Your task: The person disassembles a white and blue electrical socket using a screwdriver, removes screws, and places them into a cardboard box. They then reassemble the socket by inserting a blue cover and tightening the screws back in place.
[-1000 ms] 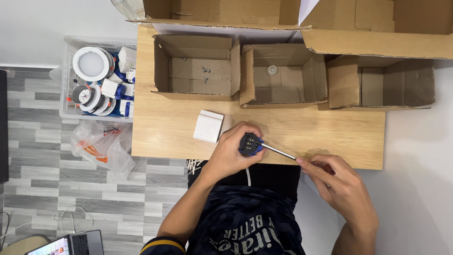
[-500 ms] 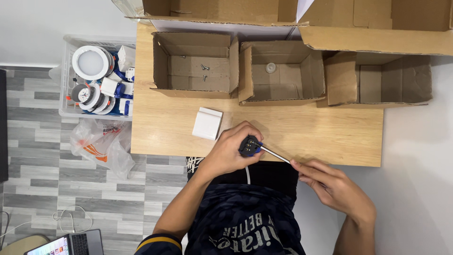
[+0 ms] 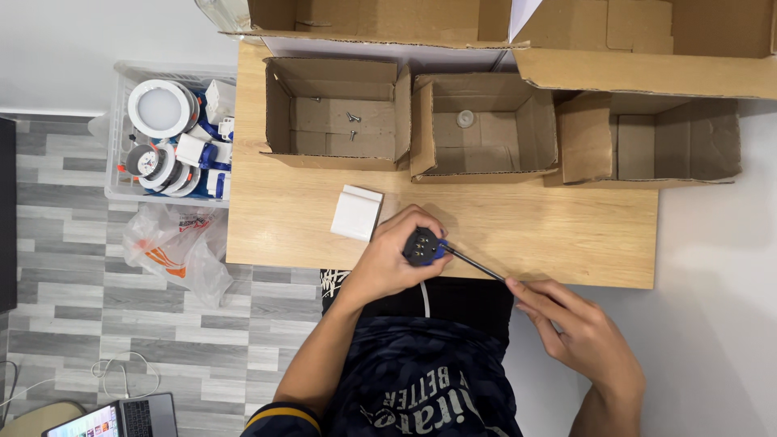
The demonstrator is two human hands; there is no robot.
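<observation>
A small dark round part with a blue edge (image 3: 422, 246) sits at the near edge of the wooden counter (image 3: 518, 235), gripped in the left hand (image 3: 396, 255), whose fingers curl closed around it. A thin dark screwdriver shaft (image 3: 473, 265) runs from the part down and to the right, its far end pinched between the fingertips of the right hand (image 3: 579, 332), which is just off the counter's near edge over the person's lap. A white cord (image 3: 424, 298) drops from under the left hand.

Just left of the left hand a small white rectangular box (image 3: 357, 212) lies flat on the counter. Behind it stand three open cardboard boxes: the left box (image 3: 336, 113) holds a few loose screws (image 3: 353, 121), the middle box (image 3: 483, 125) holds a small round pale piece (image 3: 464, 118), and the right box (image 3: 647, 142) lies on its side. Larger cardboard boxes (image 3: 631, 40) sit behind them.

On the floor to the left, a clear plastic bin (image 3: 121, 137) holds round white lamp fixtures (image 3: 159, 109), and a crumpled plastic bag (image 3: 174, 251) lies in front of it.
</observation>
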